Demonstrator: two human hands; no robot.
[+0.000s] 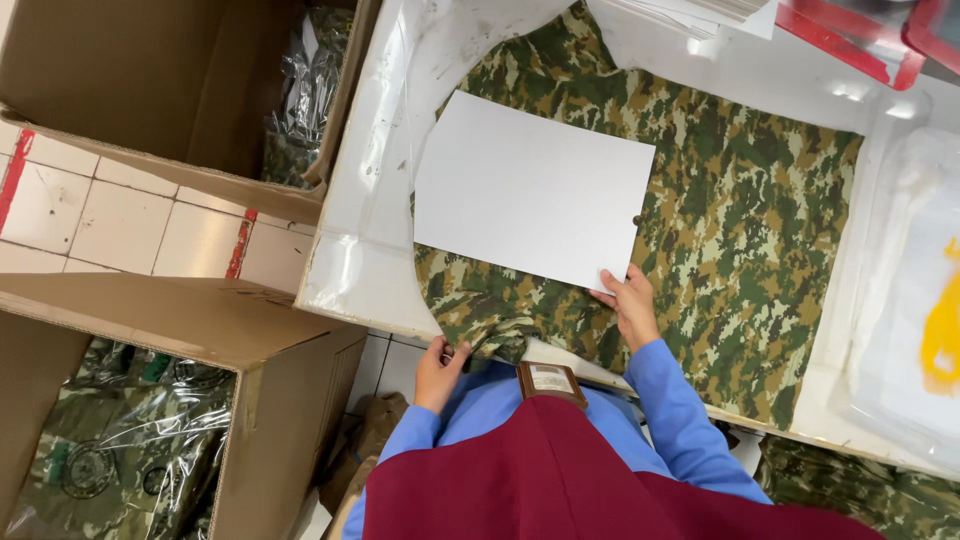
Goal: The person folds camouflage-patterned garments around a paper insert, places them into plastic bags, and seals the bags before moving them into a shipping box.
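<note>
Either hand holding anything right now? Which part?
Left hand grips the camouflage garment by its bunched edge hanging over the table rim. Right hand pinches the near corner of the white card.

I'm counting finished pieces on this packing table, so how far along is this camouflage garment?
Done: the camouflage garment lies spread on the white table, with the white card laid on it. In hand: the right hand holds the card's near corner, and the left hand grips the garment's edge hanging off the table. Left: it is unfolded and unbagged, unlike the bagged pieces in the cardboard box.
</note>
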